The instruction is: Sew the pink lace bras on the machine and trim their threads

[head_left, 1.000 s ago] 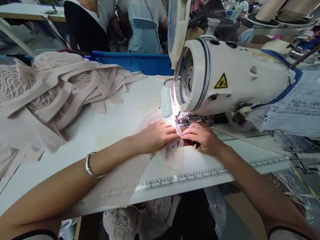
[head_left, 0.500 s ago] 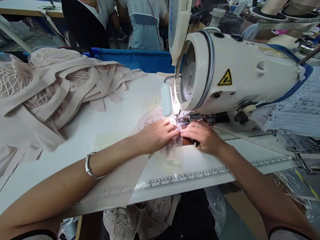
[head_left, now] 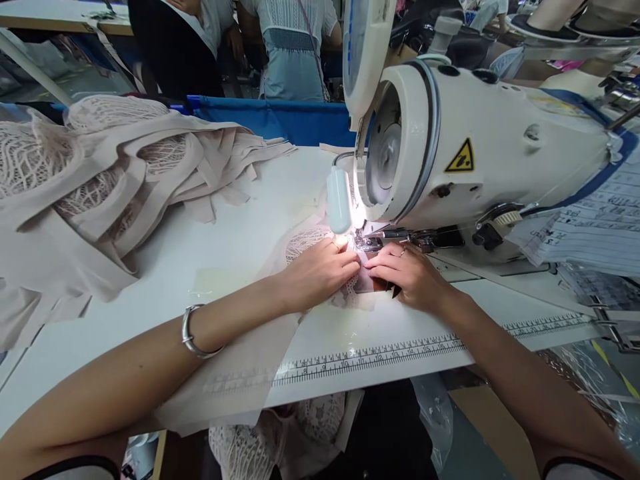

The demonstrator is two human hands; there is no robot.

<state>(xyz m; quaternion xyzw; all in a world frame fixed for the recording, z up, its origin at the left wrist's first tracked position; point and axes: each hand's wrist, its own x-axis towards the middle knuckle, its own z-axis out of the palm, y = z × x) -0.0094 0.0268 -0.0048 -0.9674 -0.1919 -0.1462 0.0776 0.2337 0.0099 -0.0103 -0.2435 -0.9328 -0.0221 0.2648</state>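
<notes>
Printed ruler [head_left: 370,357] runs along the near surface [head_left: 240,247] edge. Left hand [head_left: 320,270] and right hand [head_left: 407,273]: both flat, fingers extended, pressing lace piece [head_left: 350,291] down, not gripping. Fingertips nearly meet at presser foot [head_left: 364,241]. Sewing machine [head_left: 480,147] behind. Beige fabric pile [head_left: 100,180] far left.

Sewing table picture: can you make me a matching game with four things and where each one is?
Things:
1. bracelet
2. yellow sticker
3. ruler
4. lace piece

Places:
A. along the table's front edge
B. on the sewing machine
C. under the left hand and right hand
D. round the left wrist

Pairs: 1-D, 2-B, 3-A, 4-C
</notes>
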